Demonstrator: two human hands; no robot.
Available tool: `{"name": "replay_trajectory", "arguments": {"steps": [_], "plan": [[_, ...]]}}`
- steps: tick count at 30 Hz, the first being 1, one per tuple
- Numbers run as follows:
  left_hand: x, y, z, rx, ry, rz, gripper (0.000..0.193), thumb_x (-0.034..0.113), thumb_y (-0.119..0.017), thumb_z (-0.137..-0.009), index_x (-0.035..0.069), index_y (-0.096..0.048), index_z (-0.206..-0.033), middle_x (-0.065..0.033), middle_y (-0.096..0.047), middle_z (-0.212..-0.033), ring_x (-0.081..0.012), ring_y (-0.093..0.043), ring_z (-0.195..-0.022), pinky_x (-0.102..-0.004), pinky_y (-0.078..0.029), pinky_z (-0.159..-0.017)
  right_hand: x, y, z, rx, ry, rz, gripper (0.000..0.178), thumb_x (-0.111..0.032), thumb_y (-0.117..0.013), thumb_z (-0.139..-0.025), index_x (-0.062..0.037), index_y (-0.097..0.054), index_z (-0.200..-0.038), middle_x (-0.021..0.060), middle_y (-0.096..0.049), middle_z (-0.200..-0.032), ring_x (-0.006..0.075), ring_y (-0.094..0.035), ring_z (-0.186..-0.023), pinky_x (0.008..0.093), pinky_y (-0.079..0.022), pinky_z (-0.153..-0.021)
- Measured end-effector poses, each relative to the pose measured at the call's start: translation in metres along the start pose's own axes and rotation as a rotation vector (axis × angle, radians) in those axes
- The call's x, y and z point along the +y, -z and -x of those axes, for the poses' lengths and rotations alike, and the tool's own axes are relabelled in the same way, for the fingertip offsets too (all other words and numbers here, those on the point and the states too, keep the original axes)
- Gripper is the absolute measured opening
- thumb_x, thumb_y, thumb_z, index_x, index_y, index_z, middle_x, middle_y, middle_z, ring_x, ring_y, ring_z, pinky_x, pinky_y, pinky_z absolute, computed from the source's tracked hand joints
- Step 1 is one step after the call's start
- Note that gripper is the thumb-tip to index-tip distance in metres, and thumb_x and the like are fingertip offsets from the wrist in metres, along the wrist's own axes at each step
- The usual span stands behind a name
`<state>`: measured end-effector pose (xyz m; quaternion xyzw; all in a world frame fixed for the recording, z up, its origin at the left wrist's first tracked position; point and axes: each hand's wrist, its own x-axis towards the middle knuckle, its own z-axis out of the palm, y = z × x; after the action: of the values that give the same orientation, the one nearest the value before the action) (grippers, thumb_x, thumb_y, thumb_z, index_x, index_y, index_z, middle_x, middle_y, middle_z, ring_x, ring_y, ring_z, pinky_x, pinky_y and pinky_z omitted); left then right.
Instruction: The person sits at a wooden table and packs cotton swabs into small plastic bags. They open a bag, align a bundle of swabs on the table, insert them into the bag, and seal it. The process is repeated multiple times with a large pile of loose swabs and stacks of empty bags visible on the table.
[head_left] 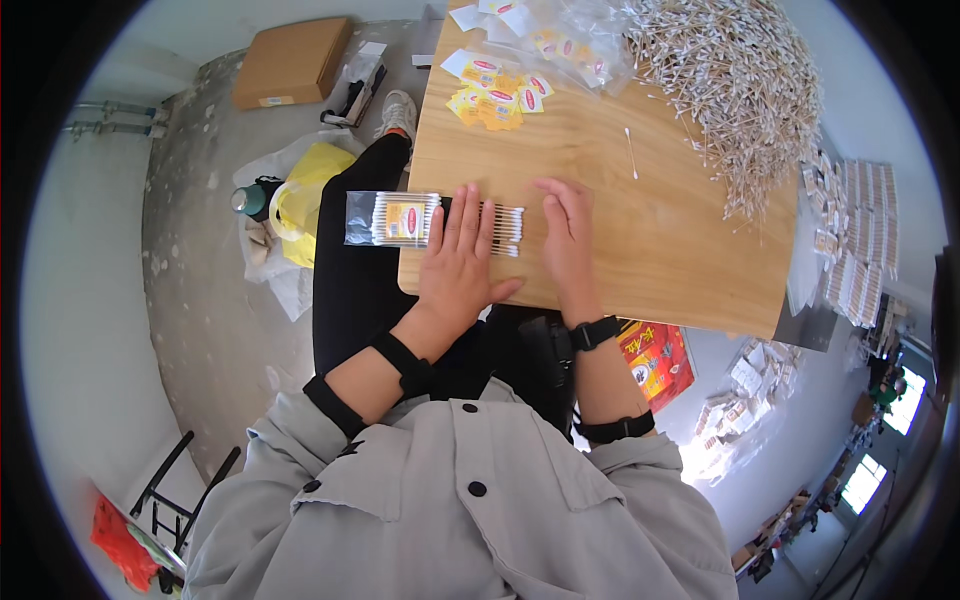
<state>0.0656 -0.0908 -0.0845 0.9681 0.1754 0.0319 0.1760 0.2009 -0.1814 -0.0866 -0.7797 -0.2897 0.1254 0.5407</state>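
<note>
Under the flat fingers of my left hand (pixel 455 268) lies a row of cotton swabs (pixel 509 228), their tips showing to the right. Beside that hand, on the left, a clear plastic bag (pixel 360 218) holds more swabs with a yellow and white label card (pixel 405 220). The bag reaches past the table's left edge. How the loose row meets the bag's mouth is hidden by my fingers. My right hand (pixel 568 240) stands on edge just right of the swab tips, apart from them. Its fingers are loosely bent, with nothing visible in them.
A large heap of swabs (pixel 740 80) covers the far right of the wooden table (pixel 610 270). One single swab (pixel 631 154) lies before it. Label cards (pixel 495 95) and clear bags (pixel 585 45) sit at the far left. Packed bundles (pixel 862 230) are stacked beyond the right edge.
</note>
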Motion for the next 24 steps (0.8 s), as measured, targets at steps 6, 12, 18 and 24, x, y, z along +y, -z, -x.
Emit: {"name": "replay_trajectory", "arguments": {"steps": [6, 12, 18, 24], "plan": [[-0.003, -0.005, -0.001, -0.031, -0.008, -0.136, 0.110, 0.061, -0.066, -0.072, -0.006, -0.024, -0.149, -0.0250, -0.017, -0.158, -0.0352, -0.014, -0.149, -0.0468, -0.009, -0.121, 0.000, -0.047, 0.018, 0.166, -0.126, -0.485, 0.035, -0.019, -0.038, -0.103, 0.0034, -0.050, -0.127, 0.0143, -0.048, -0.128, 0.0249, -0.048, -0.120, 0.0369, -0.036, -0.108], [-0.001, -0.005, -0.001, -0.015, 0.007, -0.109, 0.109, 0.059, -0.066, -0.073, -0.007, -0.024, -0.149, -0.0254, -0.017, -0.158, -0.0359, -0.014, -0.149, -0.0469, -0.008, -0.120, 0.000, -0.049, 0.019, 0.187, -0.202, -0.675, 0.045, -0.031, -0.032, -0.107, 0.0039, -0.041, -0.134, 0.0157, -0.045, -0.132, 0.0250, -0.045, -0.126, 0.0370, -0.033, -0.112], [-0.002, -0.007, 0.000, -0.009, 0.000, -0.277, 0.110, 0.060, -0.066, -0.073, -0.007, -0.023, -0.149, -0.0252, -0.019, -0.157, -0.0346, -0.015, -0.149, -0.0443, -0.009, -0.121, -0.007, -0.053, 0.019, 0.209, -0.257, -0.587, 0.036, -0.023, -0.039, -0.105, 0.0012, -0.047, -0.131, 0.0125, -0.051, -0.123, 0.0213, -0.051, -0.117, 0.0347, -0.041, -0.103], [-0.002, -0.003, 0.001, -0.008, 0.024, -0.041, 0.117, 0.066, -0.066, -0.071, -0.008, -0.021, -0.149, -0.0243, -0.018, -0.158, -0.0334, -0.015, -0.149, -0.0438, -0.010, -0.121, -0.016, 0.002, 0.030, -0.184, -0.130, 0.162, 0.031, -0.012, -0.049, -0.100, 0.0000, -0.049, -0.128, 0.0110, -0.054, -0.114, 0.0203, -0.052, -0.116, 0.0330, -0.041, -0.102]]}}
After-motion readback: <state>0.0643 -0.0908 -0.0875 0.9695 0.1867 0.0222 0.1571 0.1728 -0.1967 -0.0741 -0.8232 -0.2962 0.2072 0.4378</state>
